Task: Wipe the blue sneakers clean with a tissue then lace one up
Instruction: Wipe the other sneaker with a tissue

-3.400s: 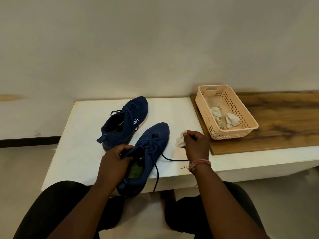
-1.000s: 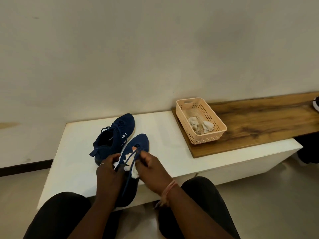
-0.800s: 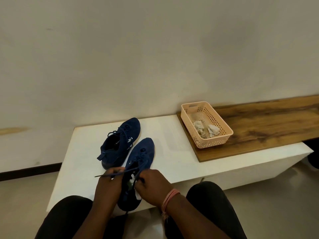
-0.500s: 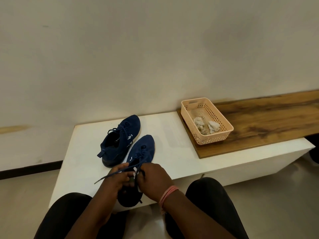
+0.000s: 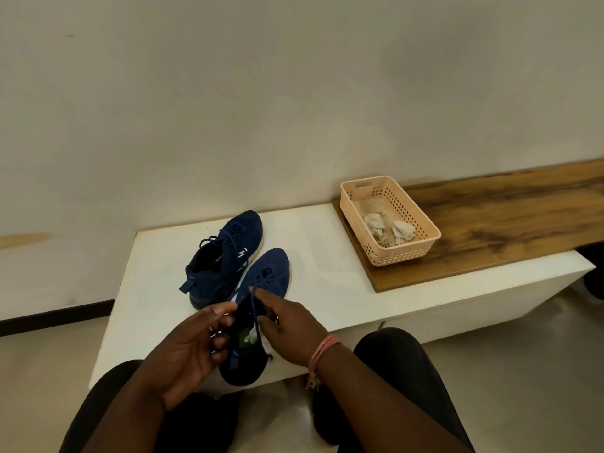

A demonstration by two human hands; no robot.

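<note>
Pinching lace [image 5: 256, 308]: right hand [image 5: 291, 328] over near sneaker [image 5: 261, 289]; left hand [image 5: 192, 348] palm-up, fingers curled at collar, grasp unclear

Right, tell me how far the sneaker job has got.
Wiping looks over: crumpled tissues lie in the basket. Lacing is in hand: the right hand pinches the lace over the near sneaker, the left hand beside it. Threading and tying remain.

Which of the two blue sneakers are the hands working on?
The near sneaker, heel overhanging the white bench edge; the right hand pinches its lace. The far sneaker, by the wall, lies untouched.
</note>
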